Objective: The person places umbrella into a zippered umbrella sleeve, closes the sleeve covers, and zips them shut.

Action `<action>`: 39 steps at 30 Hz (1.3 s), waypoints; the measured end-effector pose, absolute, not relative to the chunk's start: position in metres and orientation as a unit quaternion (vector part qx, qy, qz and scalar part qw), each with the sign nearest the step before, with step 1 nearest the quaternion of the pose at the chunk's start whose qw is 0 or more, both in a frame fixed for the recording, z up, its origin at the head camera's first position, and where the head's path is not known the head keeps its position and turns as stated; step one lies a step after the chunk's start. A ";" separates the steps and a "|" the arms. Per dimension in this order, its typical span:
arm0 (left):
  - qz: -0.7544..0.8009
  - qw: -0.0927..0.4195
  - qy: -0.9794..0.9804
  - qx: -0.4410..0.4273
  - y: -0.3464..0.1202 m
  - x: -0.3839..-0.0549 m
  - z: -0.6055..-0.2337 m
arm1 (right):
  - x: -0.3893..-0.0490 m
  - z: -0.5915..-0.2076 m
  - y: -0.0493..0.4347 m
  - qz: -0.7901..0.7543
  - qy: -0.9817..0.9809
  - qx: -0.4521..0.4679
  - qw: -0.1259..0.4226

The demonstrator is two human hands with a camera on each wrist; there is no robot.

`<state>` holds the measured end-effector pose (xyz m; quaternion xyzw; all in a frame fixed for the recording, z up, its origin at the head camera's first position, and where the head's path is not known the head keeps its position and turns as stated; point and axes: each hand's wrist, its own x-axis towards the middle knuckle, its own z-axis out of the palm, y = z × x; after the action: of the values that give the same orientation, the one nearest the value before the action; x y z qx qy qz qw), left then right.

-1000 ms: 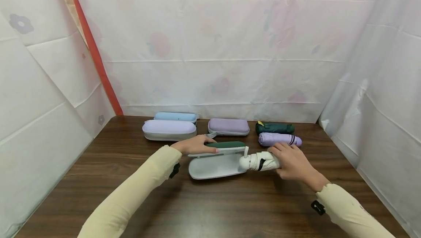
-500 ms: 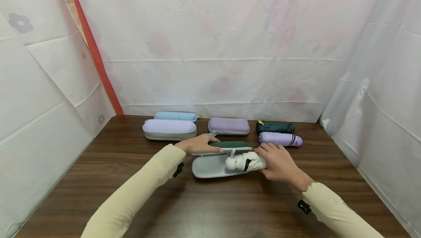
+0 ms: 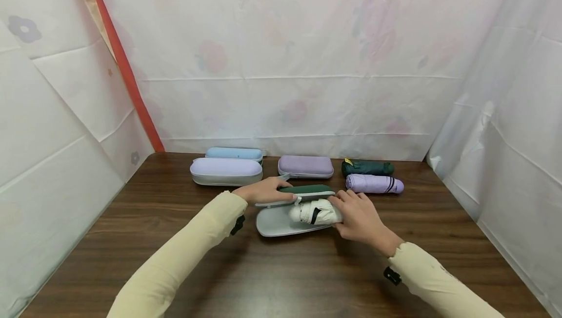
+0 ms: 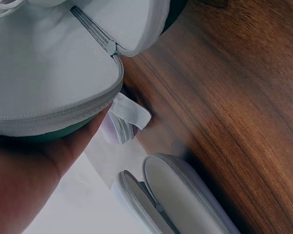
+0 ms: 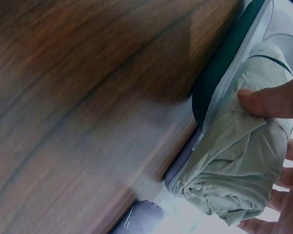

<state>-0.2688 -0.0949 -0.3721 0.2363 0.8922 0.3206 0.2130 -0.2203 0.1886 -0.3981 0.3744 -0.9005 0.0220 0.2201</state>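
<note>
Evidently, I have the left hand (image 3: 265, 191) pinching the lid (image 3: 312, 189), presumably lest it drop, the right hand (image 3: 357, 216) gripping the umbrella (image 3: 324, 211) by its right end, lengthwise over the open case (image 3: 273, 224), likely for finger room.

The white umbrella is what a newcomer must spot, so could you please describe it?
On the brown table, look for the open green case with a grey lining. Over that lining, the right hand grips the folded white umbrella, wrapped with a black band. Unlike the lavender umbrella and dark green umbrella farther back, it is white and held.
</note>
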 end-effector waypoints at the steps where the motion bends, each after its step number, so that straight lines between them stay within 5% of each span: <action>1: 0.320 0.212 0.893 0.236 -0.095 -0.269 -0.372 | -0.220 -0.398 0.187 0.021 -0.901 0.373 0.221; 27: 0.324 0.207 0.893 0.234 -0.093 -0.264 -0.372 | -0.210 -0.411 0.134 -0.030 -0.886 0.411 0.212; 39: 0.303 0.195 0.896 0.258 -0.093 -0.260 -0.373 | -0.214 -0.417 0.130 -0.001 -0.905 0.399 0.148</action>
<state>-0.2604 -0.0930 -0.3730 0.2582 0.8962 0.3032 0.1953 -0.2136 0.1301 -0.4169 0.3994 -0.9047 -0.0013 0.1483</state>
